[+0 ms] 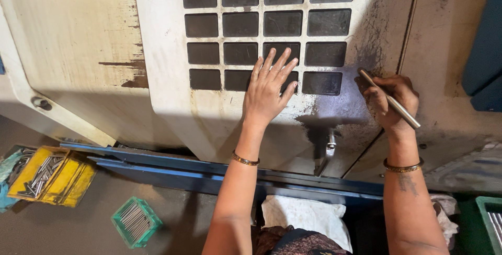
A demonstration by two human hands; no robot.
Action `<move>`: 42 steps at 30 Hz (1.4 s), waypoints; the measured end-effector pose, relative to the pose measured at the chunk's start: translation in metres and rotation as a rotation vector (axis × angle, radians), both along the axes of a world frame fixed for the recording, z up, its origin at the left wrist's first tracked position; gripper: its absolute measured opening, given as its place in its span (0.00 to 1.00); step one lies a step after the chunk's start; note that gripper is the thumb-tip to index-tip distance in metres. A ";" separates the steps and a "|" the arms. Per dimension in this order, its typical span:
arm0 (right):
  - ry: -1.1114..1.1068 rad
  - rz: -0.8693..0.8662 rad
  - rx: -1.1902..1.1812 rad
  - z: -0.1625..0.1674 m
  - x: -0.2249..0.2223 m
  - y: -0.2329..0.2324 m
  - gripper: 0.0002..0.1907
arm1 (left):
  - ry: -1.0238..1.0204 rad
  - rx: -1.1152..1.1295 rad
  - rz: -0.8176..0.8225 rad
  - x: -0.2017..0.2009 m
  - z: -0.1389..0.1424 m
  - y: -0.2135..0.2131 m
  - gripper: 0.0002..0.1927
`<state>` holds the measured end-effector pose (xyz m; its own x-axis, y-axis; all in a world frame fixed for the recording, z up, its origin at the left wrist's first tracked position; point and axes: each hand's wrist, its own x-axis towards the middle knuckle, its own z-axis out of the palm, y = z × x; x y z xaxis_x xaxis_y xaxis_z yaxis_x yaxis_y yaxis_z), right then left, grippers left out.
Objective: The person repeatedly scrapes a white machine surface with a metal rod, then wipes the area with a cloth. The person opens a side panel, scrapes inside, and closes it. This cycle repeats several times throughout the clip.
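Note:
My left hand (267,90) lies flat, fingers spread, against the cream machine door (167,51), over the lower rows of its dark gridded window (266,25). My right hand (392,101) is closed around a thin metal rod (389,98), held slanted with its upper end near the window's lower right corner. The right hand rests against the grimy edge of the door. A small metal door handle (329,145) sits below, between the two hands. Both wrists wear bangles.
A blue rail (209,169) runs along the bottom of the door. At the lower left are a yellow tray (49,176) and a green basket (136,222), both with several metal rods. A white cloth (303,216) lies below; another green crate (489,218) is at right.

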<state>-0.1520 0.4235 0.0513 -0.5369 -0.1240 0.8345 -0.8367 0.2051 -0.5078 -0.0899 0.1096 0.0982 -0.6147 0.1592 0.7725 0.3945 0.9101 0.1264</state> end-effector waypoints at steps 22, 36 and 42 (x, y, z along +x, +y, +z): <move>-0.015 0.015 -0.004 0.004 0.004 -0.004 0.16 | 0.008 -0.006 0.002 0.001 -0.001 0.000 0.27; 0.011 -0.025 0.028 -0.004 -0.004 0.002 0.17 | 0.013 -0.012 0.008 -0.001 0.000 -0.001 0.27; -0.020 0.037 -0.023 -0.003 -0.004 -0.001 0.17 | 0.009 -0.007 0.009 0.000 0.001 -0.001 0.27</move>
